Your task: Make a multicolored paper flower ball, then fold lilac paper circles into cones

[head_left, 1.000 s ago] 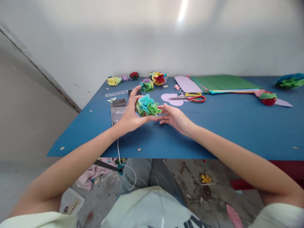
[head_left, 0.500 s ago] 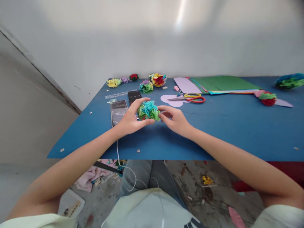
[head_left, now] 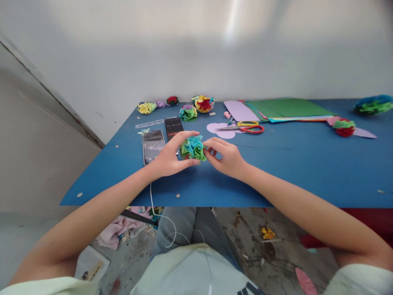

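A ruffled blue-and-green paper flower (head_left: 193, 148) is held up just over the blue table (head_left: 276, 172). My left hand (head_left: 170, 157) curves round its left side, thumb below and fingers above. From the right, my right hand (head_left: 226, 157) pinches the flower's green edge between thumb and fingertips. Behind my left hand lie a phone (head_left: 152, 146) with a white cable and a second dark phone (head_left: 173, 128) showing a timer. Red-and-yellow-handled scissors (head_left: 245, 127) rest on a lilac flower-shaped paper cutout (head_left: 219, 130) beyond my right hand.
Finished paper flowers, such as a multicoloured one (head_left: 204, 104) and a yellow one (head_left: 146, 107), line the back near the wall. Coloured paper sheets (head_left: 294, 108) are stacked at the back right. A red-and-green flower (head_left: 344, 127) lies farther right. Paper scraps (head_left: 118, 229) litter the floor.
The flower has turned a little in my hands and shifted slightly right and down. My right fingers have closed nearer together at its edge. The things on the table stay put.
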The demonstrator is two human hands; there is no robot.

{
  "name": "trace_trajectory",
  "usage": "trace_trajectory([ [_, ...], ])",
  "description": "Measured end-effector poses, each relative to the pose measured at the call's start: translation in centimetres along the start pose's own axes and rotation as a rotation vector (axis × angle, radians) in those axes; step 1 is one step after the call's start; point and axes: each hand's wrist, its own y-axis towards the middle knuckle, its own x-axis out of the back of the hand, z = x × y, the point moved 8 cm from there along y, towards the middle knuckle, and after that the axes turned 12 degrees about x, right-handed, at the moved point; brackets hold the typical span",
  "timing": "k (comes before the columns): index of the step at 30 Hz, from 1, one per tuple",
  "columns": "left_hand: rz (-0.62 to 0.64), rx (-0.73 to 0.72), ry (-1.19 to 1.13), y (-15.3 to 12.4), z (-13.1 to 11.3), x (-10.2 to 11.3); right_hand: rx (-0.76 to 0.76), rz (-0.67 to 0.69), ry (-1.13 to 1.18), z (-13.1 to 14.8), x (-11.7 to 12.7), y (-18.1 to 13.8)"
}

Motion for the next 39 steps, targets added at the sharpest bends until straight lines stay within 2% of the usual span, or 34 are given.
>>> trace_trajectory([
  [4,-0.002,-0.083,0.005,-0.1,-0.5,0.1,0.02,-0.011,-0.023,0.2,0.1,-0.1],
  [9,0.014,-0.085,0.004,-0.2,-0.7,0.2,-0.038,-0.036,-0.066,-0.1,0.4,0.0],
  [14,0.05,-0.109,-0.013,-0.4,-0.8,0.0,-0.036,0.014,-0.024,0.0,0.1,0.2],
  [18,0.106,-0.05,-0.136,-0.3,-0.3,-0.5,-0.022,0.039,0.019,0.2,-0.2,0.3],
  [24,0.127,-0.01,-0.164,-0.2,0.3,-0.8,-0.015,-0.026,0.019,0.4,0.2,0.3],
  [26,0.092,-0.027,-0.163,-0.2,0.2,-0.4,-0.008,-0.042,0.002,0.5,0.3,0.4],
  [31,-0.145,-0.091,-0.06,-0.5,-0.6,1.5,0.039,-0.037,-0.08,0.9,0.4,0.4],
  [36,-0.293,-0.248,0.284,-1.4,-2.5,0.9,0.143,-0.031,-0.221,1.9,0.2,0.5],
  [39,-0.338,-0.27,0.377,-1.6,-2.8,0.6,0.206,-0.036,-0.282,2.5,0.2,0.6],
])
